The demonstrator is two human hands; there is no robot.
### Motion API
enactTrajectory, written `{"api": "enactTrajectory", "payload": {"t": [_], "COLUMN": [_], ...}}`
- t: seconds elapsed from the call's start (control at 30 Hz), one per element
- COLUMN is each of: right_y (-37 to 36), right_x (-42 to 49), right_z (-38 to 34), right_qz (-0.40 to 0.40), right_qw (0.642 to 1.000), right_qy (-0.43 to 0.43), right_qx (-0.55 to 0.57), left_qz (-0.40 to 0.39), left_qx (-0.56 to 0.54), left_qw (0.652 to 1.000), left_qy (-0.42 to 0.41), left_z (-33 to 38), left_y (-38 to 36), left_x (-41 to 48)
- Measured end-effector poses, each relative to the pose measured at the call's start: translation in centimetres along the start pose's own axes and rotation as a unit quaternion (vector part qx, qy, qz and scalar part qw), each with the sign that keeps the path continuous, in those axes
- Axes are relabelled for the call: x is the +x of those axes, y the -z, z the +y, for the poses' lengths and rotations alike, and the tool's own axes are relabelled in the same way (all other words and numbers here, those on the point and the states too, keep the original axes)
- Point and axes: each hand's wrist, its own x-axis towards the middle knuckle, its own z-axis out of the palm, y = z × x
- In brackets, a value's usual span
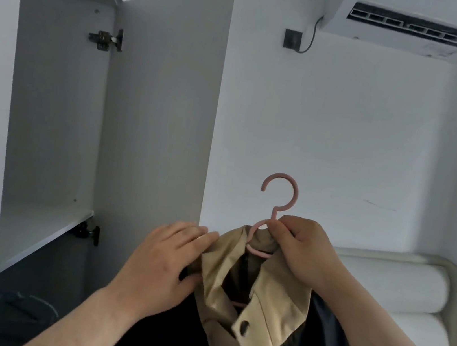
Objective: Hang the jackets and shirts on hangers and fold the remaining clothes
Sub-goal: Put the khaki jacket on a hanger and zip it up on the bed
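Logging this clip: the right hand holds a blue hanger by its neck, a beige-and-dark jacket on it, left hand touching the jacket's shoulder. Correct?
No: the head view shows the hanger is pink, not blue. The rest stands: right hand holds its neck, jacket on it, left hand touching the jacket's shoulder.

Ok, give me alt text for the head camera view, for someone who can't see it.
The right hand pinches a pink hanger carrying a beige-and-dark jacket, while the left hand rests on its shoulder, beside an open wardrobe.
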Motion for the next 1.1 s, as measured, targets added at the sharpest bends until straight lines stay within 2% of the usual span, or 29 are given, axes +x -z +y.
{"api": "enactTrajectory", "payload": {"t": [0.07, 0.1, 0.2, 0.27, 0.37, 0.4, 0.43, 0.5, 0.6, 0.67, 0.77, 0.83, 0.9, 0.97, 1.03, 1.1], "right_y": [-0.1, -0.1, 0.1, 0.2, 0.5, 0.7, 1.0, 1.4, 1.6, 1.6, 1.3, 0.7, 0.6, 1.2, 1.5, 1.2], "right_x": [0.0, -0.1, -0.3, -0.2, 0.1, 0.2, 0.4, 0.5, 0.6, 0.6, 0.3, 0.1, 0.2, 0.6, 0.8, 0.9], "right_z": [-0.2, -0.3, -0.6, -1.0, -1.4, -1.5, -1.5, -1.5, -1.9, -2.0, -2.5, -2.9, -2.9, -2.8, -2.8, -2.9], "right_qz": [-0.018, -0.024, -0.033, -0.038, -0.037, -0.033, -0.025, -0.011, -0.023, -0.031, -0.052, -0.075, -0.046, -0.006, -0.009, -0.025], "right_qw": [1.0, 1.0, 0.999, 0.998, 0.998, 0.998, 0.999, 0.999, 0.999, 0.999, 0.995, 0.989, 0.994, 0.999, 1.0, 0.999], "right_qy": [0.004, 0.004, 0.022, 0.046, 0.052, 0.046, 0.041, 0.037, 0.037, 0.04, 0.068, 0.097, 0.085, 0.045, 0.011, -0.009], "right_qx": [0.001, 0.0, -0.005, -0.018, -0.018, -0.018, -0.021, -0.027, -0.013, -0.011, -0.044, -0.083, -0.044, 0.015, 0.028, 0.039], "left_qz": [0.032, 0.048, 0.098, 0.061, 0.037, 0.042, 0.036, 0.024, 0.057, 0.08, 0.162, 0.187, 0.146, 0.064, -0.026, -0.086], "left_qx": [-0.074, -0.133, -0.278, -0.318, -0.394, -0.416, -0.399, -0.302, -0.202, -0.169, -0.211, -0.248, -0.284, -0.237, -0.221, -0.259], "left_qw": [0.997, 0.988, 0.916, 0.873, 0.842, 0.842, 0.866, 0.925, 0.959, 0.96, 0.929, 0.908, 0.901, 0.928, 0.94, 0.934], "left_qy": [0.009, 0.061, 0.271, 0.364, 0.367, 0.341, 0.3, 0.23, 0.191, 0.208, 0.258, 0.281, 0.294, 0.28, 0.258, 0.232], "left_z": [0.0, 0.1, -0.4, -0.7, 0.2, 0.6, 0.8, 0.9, 0.6, 0.6, 0.5, 0.5, 0.5, 0.1, 0.1, 0.2], "left_y": [-0.2, 0.0, 0.0, 0.2, 1.0, 1.3, 1.6, 1.4, 0.7, 0.6, 2.0, 3.5, 4.4, 4.5, 4.0, 3.5], "left_x": [0.4, 0.8, 2.4, 3.7, 4.6, 4.3, 3.7, 2.5, 2.2, 3.1, 5.9, 8.4, 10.2, 10.4, 9.3, 8.0]}}
